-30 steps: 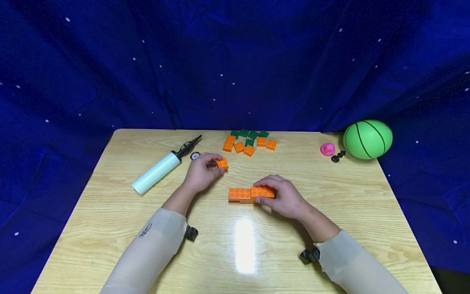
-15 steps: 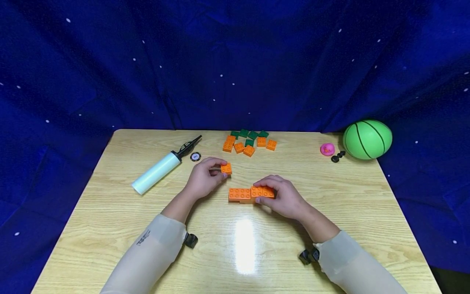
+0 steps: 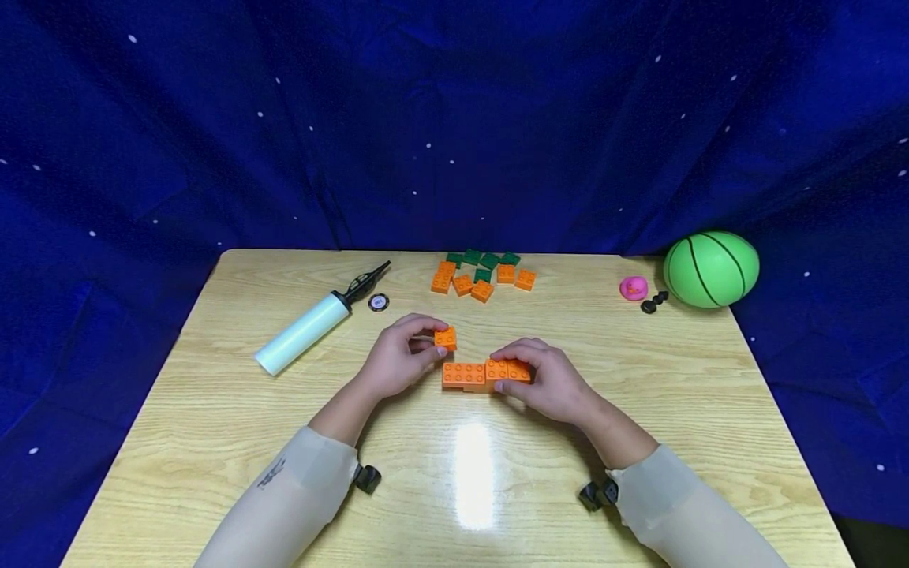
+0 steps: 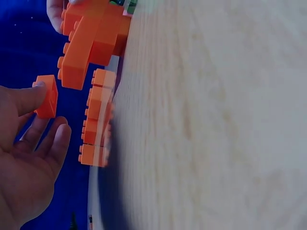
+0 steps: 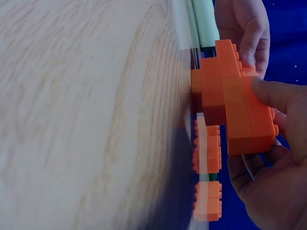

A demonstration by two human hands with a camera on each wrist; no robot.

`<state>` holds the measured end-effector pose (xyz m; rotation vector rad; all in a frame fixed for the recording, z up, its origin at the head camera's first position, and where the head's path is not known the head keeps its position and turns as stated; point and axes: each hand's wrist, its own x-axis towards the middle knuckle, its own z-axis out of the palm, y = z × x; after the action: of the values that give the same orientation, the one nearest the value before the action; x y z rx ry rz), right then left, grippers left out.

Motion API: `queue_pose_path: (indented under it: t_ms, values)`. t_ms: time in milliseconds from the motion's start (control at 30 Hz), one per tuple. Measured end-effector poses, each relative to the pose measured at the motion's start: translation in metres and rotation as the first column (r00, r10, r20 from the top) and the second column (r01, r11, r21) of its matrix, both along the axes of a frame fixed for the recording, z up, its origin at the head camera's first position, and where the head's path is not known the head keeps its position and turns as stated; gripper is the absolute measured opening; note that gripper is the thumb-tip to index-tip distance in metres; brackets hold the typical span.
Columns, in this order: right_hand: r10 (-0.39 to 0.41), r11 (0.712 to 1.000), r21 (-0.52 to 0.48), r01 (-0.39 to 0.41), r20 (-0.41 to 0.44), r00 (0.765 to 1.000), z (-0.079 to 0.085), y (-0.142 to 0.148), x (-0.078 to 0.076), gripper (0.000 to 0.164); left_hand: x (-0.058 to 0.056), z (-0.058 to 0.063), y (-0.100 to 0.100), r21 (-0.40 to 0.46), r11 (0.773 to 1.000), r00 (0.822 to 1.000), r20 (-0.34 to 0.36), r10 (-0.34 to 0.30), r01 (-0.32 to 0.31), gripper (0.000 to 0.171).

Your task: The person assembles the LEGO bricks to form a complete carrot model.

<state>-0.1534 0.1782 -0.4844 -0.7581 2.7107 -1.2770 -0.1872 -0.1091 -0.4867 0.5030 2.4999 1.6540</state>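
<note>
My left hand (image 3: 403, 359) pinches a small orange toy brick (image 3: 445, 338) between thumb and fingers, studs up. That brick is just behind the left end of an assembly of orange bricks (image 3: 464, 374) standing on the table. In the left wrist view the pinched brick (image 4: 47, 96) is apart from the assembly (image 4: 88, 43). My right hand (image 3: 550, 380) grips the assembly's right end, thumb in front and fingers behind. The right wrist view shows the assembly (image 5: 213, 91) stepped, narrower at the bottom and wider on top; the right fingers hide part of its far side.
Several loose orange bricks (image 3: 482, 292) and green bricks (image 3: 472, 257) lie at the table's back. To the left are a hand pump (image 3: 301, 333) and a round black-and-white chip (image 3: 379, 302). A pink rubber duck (image 3: 634, 288), a small black object (image 3: 654, 302) and a green ball (image 3: 712, 270) stand back right.
My left hand has carried the small orange brick toward me and slightly right, closer to the assembly, uncovering the chip. My right hand and the assembly have stayed in place.
</note>
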Motion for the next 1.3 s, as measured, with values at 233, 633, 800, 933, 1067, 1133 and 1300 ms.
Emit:
queue_pose_path:
  t_ms: [233,633,800,933,1067,1133,1300]
  values:
    - [0.001,1.000,-0.004,-0.001,-0.015,1.000,0.000,0.000,0.000,0.036,0.010,0.002,0.000,0.026,0.999,0.999,-0.004,-0.038,0.038,0.030]
    - [0.002,1.000,-0.004,-0.002,-0.013,1.000,-0.001,0.000,0.000,0.037,0.026,-0.002,0.001,0.047,0.995,0.996,-0.020,-0.083,0.084,0.031]
    - [0.000,1.000,-0.001,0.000,0.003,1.000,-0.001,-0.001,-0.001,0.035,0.032,-0.008,0.001,0.089,0.990,0.994,-0.018,-0.106,0.107,0.029]
    - [0.001,1.000,0.001,-0.001,0.007,1.000,0.000,-0.001,-0.001,0.036,0.035,-0.011,0.002,0.124,0.984,0.992,-0.017,-0.128,0.129,0.029]
    - [0.000,1.000,-0.001,0.000,0.005,1.000,-0.001,0.000,-0.001,0.036,0.036,-0.011,0.004,0.102,0.988,0.993,-0.009,-0.119,0.119,0.029]
    - [0.001,1.000,-0.001,-0.001,0.005,1.000,-0.002,0.000,-0.001,0.036,0.036,-0.010,0.004,0.073,0.991,0.994,-0.008,-0.109,0.109,0.029]
    - [0.002,1.000,-0.003,-0.002,0.001,1.000,-0.002,0.000,-0.001,0.036,0.036,-0.009,0.004,0.011,0.996,0.996,-0.010,-0.093,0.093,0.029]
